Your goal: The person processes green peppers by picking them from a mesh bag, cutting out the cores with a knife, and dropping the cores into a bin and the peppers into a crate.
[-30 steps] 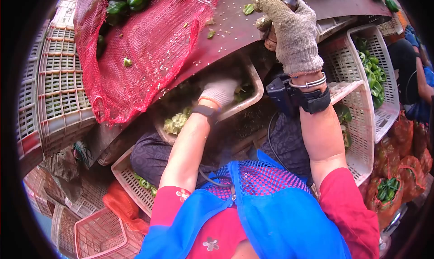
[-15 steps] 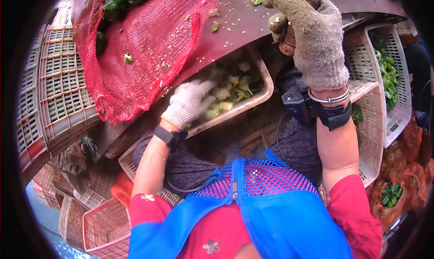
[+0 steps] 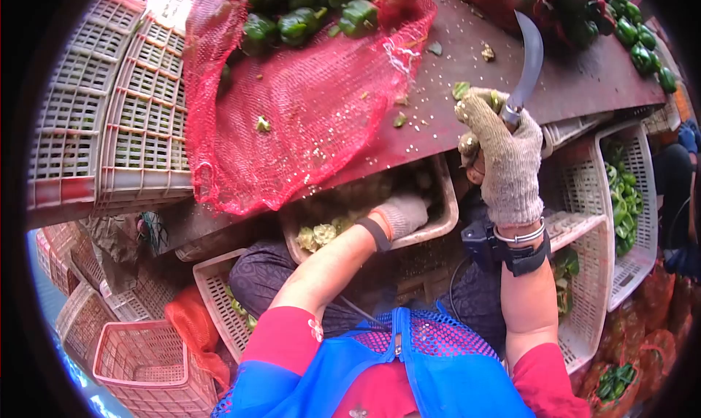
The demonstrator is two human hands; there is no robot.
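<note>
In a dirty cotton glove, my right hand (image 3: 504, 148) is closed around the handle of a curved knife (image 3: 531, 60), its hooked blade pointing up over the table. Bits of green pepper cling to the fingers. My left hand (image 3: 406, 215), in a paler glove, reaches down inside a shallow tub (image 3: 447, 217) below the table edge; its fingers are hidden and blurred. Pale green pepper scraps (image 3: 321, 235) lie in the tub's left part. Whole green peppers (image 3: 299, 24) sit on a red mesh sack (image 3: 307, 104) at the upper left.
The dark table (image 3: 467, 67) is strewn with seeds and scraps. More green peppers (image 3: 635, 38) lie at its far right. Stacked crates (image 3: 146, 119) stand at left, a pink basket (image 3: 146, 352) at lower left. A crate (image 3: 642, 221) at right holds green peppers, near filled mesh bags (image 3: 621, 378).
My left hand has moved rightward and deeper into the tub. My right hand still grips the knife, whose blade now shows. The view has shifted, revealing more of the table.
</note>
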